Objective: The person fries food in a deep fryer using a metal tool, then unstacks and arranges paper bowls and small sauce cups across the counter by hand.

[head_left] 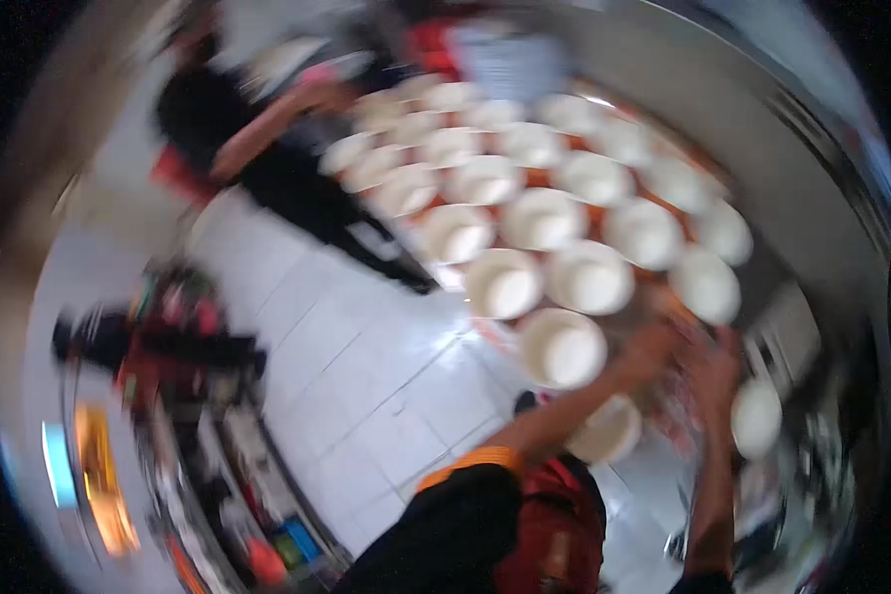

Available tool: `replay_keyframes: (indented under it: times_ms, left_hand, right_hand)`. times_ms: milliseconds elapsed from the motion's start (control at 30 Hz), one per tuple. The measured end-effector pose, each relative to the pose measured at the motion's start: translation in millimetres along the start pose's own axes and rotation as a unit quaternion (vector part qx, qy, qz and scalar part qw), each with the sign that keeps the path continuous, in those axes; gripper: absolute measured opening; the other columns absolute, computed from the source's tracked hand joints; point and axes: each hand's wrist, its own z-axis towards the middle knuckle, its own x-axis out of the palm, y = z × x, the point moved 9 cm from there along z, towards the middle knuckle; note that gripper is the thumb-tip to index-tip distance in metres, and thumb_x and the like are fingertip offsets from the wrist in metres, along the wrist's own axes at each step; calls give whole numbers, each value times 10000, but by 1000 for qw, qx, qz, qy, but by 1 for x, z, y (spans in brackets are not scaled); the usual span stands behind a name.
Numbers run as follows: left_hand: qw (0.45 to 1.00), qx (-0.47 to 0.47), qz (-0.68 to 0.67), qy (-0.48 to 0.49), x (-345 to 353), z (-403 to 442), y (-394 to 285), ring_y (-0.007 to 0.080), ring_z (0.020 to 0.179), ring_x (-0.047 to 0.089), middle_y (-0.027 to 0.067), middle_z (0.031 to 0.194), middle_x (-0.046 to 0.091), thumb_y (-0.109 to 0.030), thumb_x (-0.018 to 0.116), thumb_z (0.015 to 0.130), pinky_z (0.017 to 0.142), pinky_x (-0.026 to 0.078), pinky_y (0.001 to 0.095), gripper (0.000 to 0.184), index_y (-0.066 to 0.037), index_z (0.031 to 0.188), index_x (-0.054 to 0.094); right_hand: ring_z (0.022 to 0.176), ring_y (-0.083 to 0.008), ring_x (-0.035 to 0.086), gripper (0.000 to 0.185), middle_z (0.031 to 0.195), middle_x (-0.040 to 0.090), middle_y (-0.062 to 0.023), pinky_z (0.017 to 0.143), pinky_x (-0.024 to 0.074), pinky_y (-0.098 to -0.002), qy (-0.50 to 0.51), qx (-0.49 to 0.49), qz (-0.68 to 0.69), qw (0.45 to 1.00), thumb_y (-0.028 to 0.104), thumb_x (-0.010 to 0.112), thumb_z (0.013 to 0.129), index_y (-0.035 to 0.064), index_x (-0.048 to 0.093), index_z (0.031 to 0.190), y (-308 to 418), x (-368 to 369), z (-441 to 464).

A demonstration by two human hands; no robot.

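Both of my hands reach over the near end of a table with rows of white round bowls [591,277] on it. My left hand [651,353] is smeared by motion, just right of the nearest bowl in the rows [561,348]. Close beside it is my right hand [711,364], also blurred, below another white bowl [705,285]. Under and between the hands lies a reddish, whitish patch [671,421] that I cannot make out. One bowl [609,431] sits beneath my left forearm, and another [757,418] stands to the right of my right wrist. Neither hand's grip shows clearly.
A person in dark clothes [257,148] stands along the far left side of the table, one arm stretched toward the bowls. White floor tiles [366,386] spread to the left. A cluttered shelf or cart [238,475] is at lower left. A grey wall [733,109] borders the right.
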Motion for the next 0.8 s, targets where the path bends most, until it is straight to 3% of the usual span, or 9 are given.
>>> replay_keyframes:
  times_ms: [67, 100, 167, 233, 267, 300, 400, 767, 800]
  left_hand:
    - [940, -237, 215, 122, 23, 9, 30, 283, 782, 627, 127, 780, 638, -163, 619, 746, 742, 491, 429, 129, -66, 803, 682]
    - [989, -131, 69, -28, -63, 12, -56, 276, 743, 637, 120, 744, 638, -188, 704, 653, 628, 510, 424, 212, -60, 817, 659]
    - [975, -63, 187, -104, -79, 5, -78, 339, 868, 613, 218, 958, 637, -139, 621, 688, 789, 481, 443, 308, 56, 926, 639]
    - [980, -52, 193, -16, -20, 11, -32, 345, 971, 581, 248, 1091, 577, -129, 610, 689, 868, 450, 432, 394, 73, 1027, 592]
    - [974, -112, 194, 29, -40, 14, -43, 342, 979, 580, 251, 1073, 578, -131, 605, 692, 870, 451, 433, 363, 74, 992, 594]
    - [965, -165, 189, 76, -58, 18, -58, 340, 987, 579, 255, 1056, 579, -133, 600, 695, 873, 452, 434, 334, 75, 957, 596]
    - [938, -66, 299, -162, -30, 5, -24, 302, 705, 617, 177, 776, 617, -123, 637, 616, 548, 477, 362, 151, -28, 734, 641]
    - [993, 4, 85, -87, -71, -39, -50, 303, 786, 631, 126, 883, 649, -122, 567, 753, 671, 508, 402, 194, -38, 923, 610]
    - [963, 99, -27, -249, -20, -39, 0, 289, 712, 612, 115, 787, 619, -133, 587, 732, 603, 486, 417, 179, -77, 894, 638]
  right_hand:
    - [1091, -367, 522, 439, 1199, 545, -195, 903, 415, -435, -44, 32, -168, 984, 296, 600, 860, -6, 526, 1170, -65, -14, 32]
    - [1034, -390, 546, 503, 1148, 560, -234, 888, 435, -416, -55, -195, -366, 908, 337, 626, 854, -17, 508, 1192, -80, -18, 45]
    - [1101, -388, 519, 633, 1198, 516, -281, 902, 429, -416, 30, -35, -254, 966, 421, 622, 858, -47, 449, 1247, -68, -15, 56]
    - [1127, -364, 525, 727, 1192, 541, -260, 933, 402, -415, -39, -181, -462, 867, 529, 529, 860, -71, 442, 1262, -126, -42, 93]
    - [1101, -367, 539, 719, 1183, 542, -263, 912, 418, -416, -12, -25, -435, 900, 532, 524, 861, -65, 451, 1254, -143, -44, 111]
    - [1039, -364, 564, 699, 1152, 555, -249, 881, 440, -414, -174, -132, -514, 830, 499, 551, 855, -59, 437, 1259, -160, -57, 137]
    - [1017, -354, 569, 667, 1118, 565, -237, 866, 444, -412, -136, -115, -476, 861, 467, 573, 843, -57, 453, 1237, -122, -47, 125]
    - [937, -316, 588, 555, 992, 604, -192, 813, 462, -405, 38, -94, -280, 955, 347, 655, 798, -50, 513, 1158, -85, 31, 24]
    - [930, -312, 589, 545, 981, 607, -187, 808, 464, -405, 38, -65, -245, 967, 336, 662, 794, -49, 518, 1151, -92, 37, 24]
